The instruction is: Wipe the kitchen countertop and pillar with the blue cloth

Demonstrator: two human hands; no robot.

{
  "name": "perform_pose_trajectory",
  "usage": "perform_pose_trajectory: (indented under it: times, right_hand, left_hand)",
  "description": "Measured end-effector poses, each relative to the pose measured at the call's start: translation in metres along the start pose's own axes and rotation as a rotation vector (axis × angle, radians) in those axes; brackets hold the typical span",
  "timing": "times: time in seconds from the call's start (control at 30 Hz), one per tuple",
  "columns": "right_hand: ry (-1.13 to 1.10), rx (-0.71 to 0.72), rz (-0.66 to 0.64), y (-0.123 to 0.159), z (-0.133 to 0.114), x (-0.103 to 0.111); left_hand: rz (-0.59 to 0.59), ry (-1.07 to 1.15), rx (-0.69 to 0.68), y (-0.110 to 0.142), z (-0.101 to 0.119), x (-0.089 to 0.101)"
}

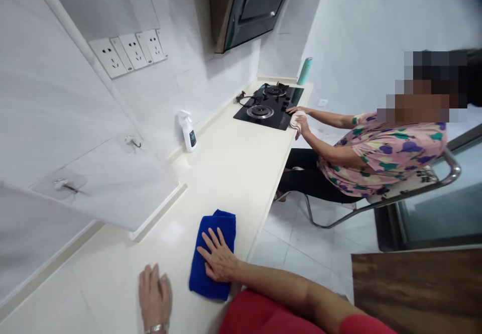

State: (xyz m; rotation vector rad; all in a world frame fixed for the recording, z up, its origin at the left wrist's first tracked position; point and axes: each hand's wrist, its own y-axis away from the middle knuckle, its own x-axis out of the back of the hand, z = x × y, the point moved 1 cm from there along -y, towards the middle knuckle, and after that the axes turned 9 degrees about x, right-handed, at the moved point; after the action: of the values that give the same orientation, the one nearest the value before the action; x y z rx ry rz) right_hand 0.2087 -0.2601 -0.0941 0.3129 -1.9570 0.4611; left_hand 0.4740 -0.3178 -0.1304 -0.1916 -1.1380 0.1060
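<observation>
My right hand (217,256) lies flat with fingers spread on a folded blue cloth (201,281), pressing it to the cream countertop (241,158) near the front edge. To the left, my left hand (154,294) rests palm down on the counter, fingers extended and slightly bent, holding nothing; a metal band circles its wrist. Further along, against the wall, stands a white spray bottle (189,132) with a dark label.
A seated co-worker (399,153) on a metal-framed chair (335,221) holds a pale cloth (297,122) at the black gas hob (271,105). A green bottle (305,71) stands behind it. The range hood (259,7) juts overhead; wall hooks (133,142) are at left.
</observation>
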Motion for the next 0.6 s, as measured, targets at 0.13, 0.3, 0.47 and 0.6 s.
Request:
perform_pose_trajectory:
  times: [0.13, 0.3, 0.47, 0.6]
  right_hand:
    - [-0.051, -0.009, -0.012, -0.001, 0.008, 0.000]
    - [-0.055, -0.003, 0.049, 0.018, 0.034, -0.006]
    - [0.037, -0.065, 0.253, 0.046, 0.076, 0.002]
    - [0.208, -0.204, 0.307, 0.059, 0.097, 0.014]
  left_hand:
    - [0.030, -0.131, 0.246, -0.006, 0.001, 0.012]
    - [0.007, -0.189, 0.454, -0.018, 0.018, 0.009]
    - [0.042, -0.193, 0.506, -0.038, 0.020, 0.005]
    - [0.027, -0.137, 0.537, -0.060, 0.023, 0.001]
